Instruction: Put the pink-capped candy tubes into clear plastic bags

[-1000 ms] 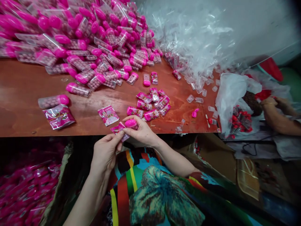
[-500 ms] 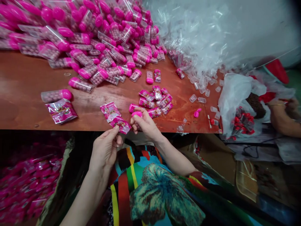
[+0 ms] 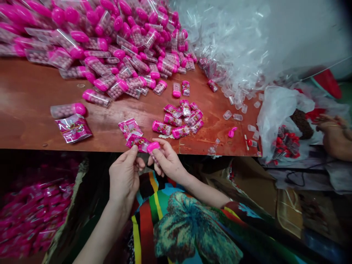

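Note:
My left hand pinches a pink printed wrapper sleeve at the table's front edge. In my right hand is a small clear candy container with a pink cap, its cap end touching or very close to the sleeve's right end. More flat printed wrappers lie just beyond my left fingers. Past my right hand sits a group of wrapped candy containers. Farther left, a stack of wrappers lies beside a larger pink-capped container.
A big heap of pink-capped containers covers the back left of the table. Clear plastic pieces are piled at back right. A white bag stands right, near another person's hand. Below left is a box of pink packets.
My right hand has brought the candy container left and slightly down, up to the sleeve in my left hand. The other person's hand at right has shifted.

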The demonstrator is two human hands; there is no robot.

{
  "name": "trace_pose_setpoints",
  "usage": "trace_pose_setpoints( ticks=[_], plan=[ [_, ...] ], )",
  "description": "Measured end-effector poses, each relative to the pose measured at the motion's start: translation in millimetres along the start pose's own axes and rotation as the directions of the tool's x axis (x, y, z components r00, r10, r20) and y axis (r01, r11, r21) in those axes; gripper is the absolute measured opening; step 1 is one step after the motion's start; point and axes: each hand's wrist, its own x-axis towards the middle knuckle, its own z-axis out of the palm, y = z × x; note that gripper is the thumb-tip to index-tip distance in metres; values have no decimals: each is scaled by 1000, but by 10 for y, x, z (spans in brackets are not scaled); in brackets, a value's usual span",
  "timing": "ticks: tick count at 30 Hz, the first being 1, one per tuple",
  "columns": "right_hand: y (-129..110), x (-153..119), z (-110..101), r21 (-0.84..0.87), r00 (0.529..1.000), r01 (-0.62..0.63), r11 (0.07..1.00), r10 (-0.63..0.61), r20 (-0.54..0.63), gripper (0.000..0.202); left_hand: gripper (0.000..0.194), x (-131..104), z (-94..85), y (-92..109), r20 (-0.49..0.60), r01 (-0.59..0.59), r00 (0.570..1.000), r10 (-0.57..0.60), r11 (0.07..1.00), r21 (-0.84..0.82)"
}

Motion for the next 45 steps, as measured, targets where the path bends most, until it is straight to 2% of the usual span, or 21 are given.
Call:
trace_pose_setpoints(
  ticks=[4,8,10,12,14,16,18,20,23,26,27,29,32,35,37,40,45],
  plan=[
    [-51,-1,19,67,997,-82,994,82,-3,60,28,-22,27,-5,30,-36,999,36,999,-7],
    [-56,13,-20,178,973,-213,961,192,128,56,31,-12,-14,-10,157,43,987,-42,999,-5],
    [-25,21,-44,154,972,-202,967,179,155,54,37,-8,-30,-19,219,92,971,-94,996,21],
    [5,23,-67,62,985,-121,991,112,131,55,42,-5,-33,-36,250,114,960,-125,992,57],
    [8,19,-93,-110,996,8,994,3,91,55,44,2,-32,-56,267,128,953,-146,988,82],
    [-22,14,-124,-325,993,107,940,-84,86,55,43,15,-39,-69,289,165,939,-185,982,93],
    [-65,13,-153,-456,988,142,879,-100,116,58,40,35,-61,-71,332,213,914,-232,973,94],
    [-92,18,-169,-398,984,121,909,-59,166,61,38,57,-94,-63,382,242,887,-258,966,90],
    [-81,22,-167,-105,976,-25,994,47,213,60,33,74,-140,-47,422,246,868,-260,965,89],
    [-51,13,-157,54,957,-163,985,145,253,62,33,68,-145,-39,420,230,871,-255,967,109],
    [-44,10,-155,60,955,-165,985,144,260,63,34,65,-136,-41,419,222,873,-250,968,116],
    [-30,7,-154,-2,972,-83,997,82,220,65,36,60,-110,-56,411,200,881,-235,972,126],
    [-1,11,-151,-247,992,109,963,-88,94,61,37,59,-67,-96,365,183,907,-212,977,112],
    [36,14,-141,-391,983,182,902,-177,49,48,38,52,-40,-120,313,183,927,-206,978,99],
    [50,11,-140,-331,986,165,929,-157,52,46,38,47,-35,-107,304,187,930,-208,977,99],
    [43,-3,-164,-112,991,63,992,-49,123,56,38,52,-44,-57,299,191,932,-206,978,78],
    [-7,-27,-250,67,966,-93,993,74,247,59,41,78,-65,2,303,197,927,-222,974,111]
  ],
)
